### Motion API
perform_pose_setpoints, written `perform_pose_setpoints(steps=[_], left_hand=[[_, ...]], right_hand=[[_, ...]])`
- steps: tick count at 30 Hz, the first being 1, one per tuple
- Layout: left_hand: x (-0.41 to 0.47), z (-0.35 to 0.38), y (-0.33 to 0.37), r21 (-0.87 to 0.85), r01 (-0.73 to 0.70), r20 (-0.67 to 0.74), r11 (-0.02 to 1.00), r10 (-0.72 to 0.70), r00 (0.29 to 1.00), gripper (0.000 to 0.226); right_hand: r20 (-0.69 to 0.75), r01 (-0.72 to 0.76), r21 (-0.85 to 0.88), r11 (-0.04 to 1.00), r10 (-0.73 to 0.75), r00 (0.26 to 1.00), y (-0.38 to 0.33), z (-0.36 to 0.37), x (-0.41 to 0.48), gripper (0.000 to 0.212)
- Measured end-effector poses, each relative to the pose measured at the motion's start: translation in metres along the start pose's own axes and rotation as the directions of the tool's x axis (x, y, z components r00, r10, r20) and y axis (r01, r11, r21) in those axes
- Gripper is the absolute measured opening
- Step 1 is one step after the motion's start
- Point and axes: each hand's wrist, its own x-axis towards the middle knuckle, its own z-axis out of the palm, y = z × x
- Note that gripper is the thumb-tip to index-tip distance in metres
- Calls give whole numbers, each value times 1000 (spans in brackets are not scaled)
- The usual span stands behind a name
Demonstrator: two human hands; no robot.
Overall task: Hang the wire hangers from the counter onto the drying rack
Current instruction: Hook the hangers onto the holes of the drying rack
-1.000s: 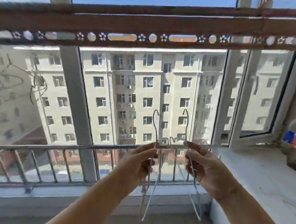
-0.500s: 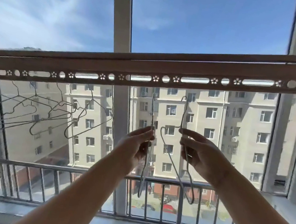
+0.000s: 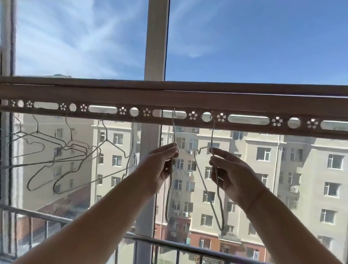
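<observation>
A left hand [image 3: 159, 165] pinches the neck of one wire hanger [image 3: 168, 197] and the right hand [image 3: 231, 177] pinches a second hanger [image 3: 216, 204], both held up at the drying rack [image 3: 106, 98]. Each hook tip reaches the rack's perforated strip, one at a long slot, the other beside a round hole; whether either has caught is hard to make out. Further hangers [image 3: 66, 151] dangle tangled at left, cut off by the picture's edge. Rack holes to the right stand free, high above the railing [image 3: 197, 251].

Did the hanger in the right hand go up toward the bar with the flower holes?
Yes. The right hand has lifted its wire hanger upward: its hook, just under the drying rack bar before, now reaches the bar's holes.
</observation>
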Motion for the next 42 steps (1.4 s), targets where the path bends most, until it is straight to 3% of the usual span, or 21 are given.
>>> perform_pose_setpoints(steps=[9, 16, 18, 22, 26, 33, 37, 42], left_hand=[[43, -8, -15, 59, 0, -62, 998, 4, 998, 25], [49, -13, -22, 61, 13, -85, 998, -8, 996, 17], [47, -19, -22, 80, 20, -91, 997, -13, 996, 11], [38, -38, -26, 178, 13, -96, 984, 5, 995, 25], [24, -63, -38, 207, 39, -96, 978, -19, 995, 10], [-22, -101, -73, 222, 128, -131, 967, -101, 986, 7], [-62, -113, -116, 275, 208, -38, 939, -206, 978, 9], [-111, -101, -170, 424, 242, 176, 873, -341, 923, 36]], right_hand=[[18, -35, 0, 999, 35, 999, 16, -24, 43, 21], [17, -48, 35, 998, 48, 999, 24, -25, 49, 20], [-10, -42, 48, 998, 42, 999, 25, -23, 48, 13], [-61, -44, 42, 998, 46, 997, 33, -26, 39, 11], [-131, -53, -36, 998, 48, 990, 49, -36, 21, 8], [-277, -124, -79, 989, 97, 956, 94, -59, -36, 4], [-319, -154, -186, 970, 88, 943, 121, -71, -85, 25], [-340, -170, -229, 959, 85, 937, 144, -93, -158, 53]])
